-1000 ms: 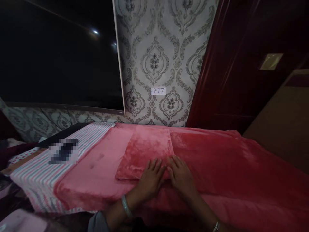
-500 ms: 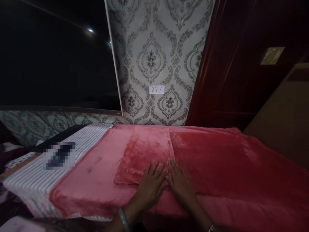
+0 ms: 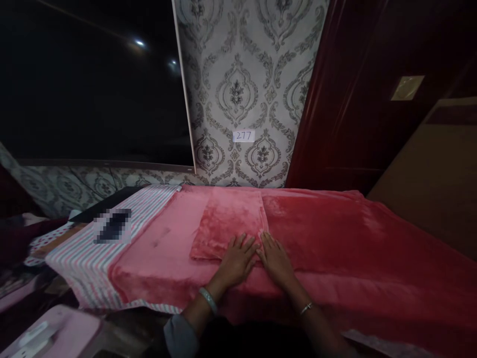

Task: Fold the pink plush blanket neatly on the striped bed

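Folded cloth (image 3: 229, 226) lay mid-frame, slightly below center: red plush, roughly four-sided, layered flat. Pile was mottled, pale pink toward the top, deeper red toward the bottom; right side showed a doubled, seam-like edge, lower left corner a dark fold line.

Left hand (image 3: 239, 256) lay palm down on the cloth's lower right part, fingers stretched and slightly spread. Right hand (image 3: 276, 256) lay flat just beside it at the cloth's right edge, fingers straight and closer together. Both grips were loose and flat, unclenched; thumbs nearly met.

Under the cloth: plush cover (image 3: 346, 233), same short shiny pile, light pink left of center, dark red at right, draped over the front edge. Striped fabric (image 3: 149, 204) at left, thin pink, white and gray-green bands. Left wrist had a smooth pale green bangle (image 3: 207, 300), right wrist a thin metal bracelet (image 3: 306, 308).

Behind: wallpaper (image 3: 236, 94) with gray damask scrolls, glossy black screen (image 3: 89, 89) upper left, polished dark red wood panel (image 3: 346, 114) upper right.
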### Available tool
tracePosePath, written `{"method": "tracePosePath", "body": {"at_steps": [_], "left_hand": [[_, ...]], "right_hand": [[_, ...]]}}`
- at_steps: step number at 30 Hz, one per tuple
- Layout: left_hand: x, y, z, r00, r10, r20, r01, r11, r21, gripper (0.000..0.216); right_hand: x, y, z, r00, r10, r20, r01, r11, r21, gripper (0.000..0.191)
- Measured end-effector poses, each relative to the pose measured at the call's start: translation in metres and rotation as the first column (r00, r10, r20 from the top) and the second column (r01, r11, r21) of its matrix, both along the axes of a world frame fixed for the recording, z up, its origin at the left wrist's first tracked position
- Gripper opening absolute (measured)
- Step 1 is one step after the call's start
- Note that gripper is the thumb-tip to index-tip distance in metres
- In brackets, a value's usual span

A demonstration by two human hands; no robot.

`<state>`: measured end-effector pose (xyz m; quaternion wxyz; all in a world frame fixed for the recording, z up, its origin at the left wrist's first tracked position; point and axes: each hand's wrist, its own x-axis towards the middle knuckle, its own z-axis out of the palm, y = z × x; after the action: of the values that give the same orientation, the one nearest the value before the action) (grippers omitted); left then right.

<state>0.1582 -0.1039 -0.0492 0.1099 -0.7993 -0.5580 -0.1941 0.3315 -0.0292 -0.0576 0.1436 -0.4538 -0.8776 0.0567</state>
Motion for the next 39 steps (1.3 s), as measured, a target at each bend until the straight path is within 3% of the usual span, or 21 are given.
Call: {"method": "tracePosePath", "body": {"at_steps": [10, 15, 19, 21, 26, 29, 31, 33, 36, 39], "left_hand": [[0.005, -0.003, 0.009, 1.000, 0.001, -0.003, -0.001, 0.999, -0.048, 0.045], [0.008, -0.002, 0.015, 1.000, -0.017, 0.013, 0.018, 0.996, -0.090, 0.050], [0.010, -0.001, 0.019, 1.000, -0.015, -0.003, 0.014, 0.987, -0.158, 0.053], [0.011, -0.001, 0.019, 1.000, -0.015, -0.006, 0.014, 0.986, -0.165, 0.053], [0.008, -0.006, 0.018, 0.998, -0.019, 0.053, 0.028, 0.982, -0.189, 0.055], [-0.005, -0.001, 0.032, 0.983, -0.088, 0.161, 0.130, 0.954, -0.272, 0.054], [-0.015, 0.014, 0.049, 0.959, -0.122, 0.256, 0.201, 0.928, -0.315, 0.047], [-0.024, 0.044, 0.066, 0.951, -0.092, 0.296, 0.196, 0.919, -0.343, 0.045], [-0.031, 0.111, 0.083, 0.981, -0.014, 0.192, 0.096, 0.900, -0.425, 0.046], [-0.031, 0.182, 0.087, 0.996, 0.077, 0.049, -0.042, 0.864, -0.501, 0.048]], "right_hand": [[0.012, 0.000, -0.012, 0.997, -0.011, -0.072, 0.012, 1.000, 0.005, 0.063], [0.015, 0.009, 0.013, 0.993, -0.034, -0.116, 0.034, 0.999, -0.002, 0.064], [-0.008, 0.024, 0.042, 0.996, -0.020, -0.087, 0.019, 1.000, -0.006, 0.063], [-0.020, 0.032, 0.047, 0.999, -0.018, -0.049, 0.016, 0.999, -0.037, 0.063], [-0.028, 0.045, 0.027, 0.999, -0.046, 0.026, 0.049, 0.991, -0.126, 0.062], [-0.025, 0.046, 0.019, 0.999, -0.042, 0.024, 0.044, 0.993, -0.113, 0.063], [-0.024, 0.044, 0.019, 0.999, -0.038, 0.028, 0.041, 0.992, -0.121, 0.064], [-0.025, 0.042, 0.021, 0.999, -0.037, 0.024, 0.040, 0.991, -0.126, 0.064], [-0.026, 0.039, 0.022, 0.999, -0.036, -0.016, 0.034, 0.993, -0.113, 0.064], [-0.025, 0.037, 0.021, 0.997, -0.027, -0.069, 0.020, 0.994, -0.103, 0.063]]}}
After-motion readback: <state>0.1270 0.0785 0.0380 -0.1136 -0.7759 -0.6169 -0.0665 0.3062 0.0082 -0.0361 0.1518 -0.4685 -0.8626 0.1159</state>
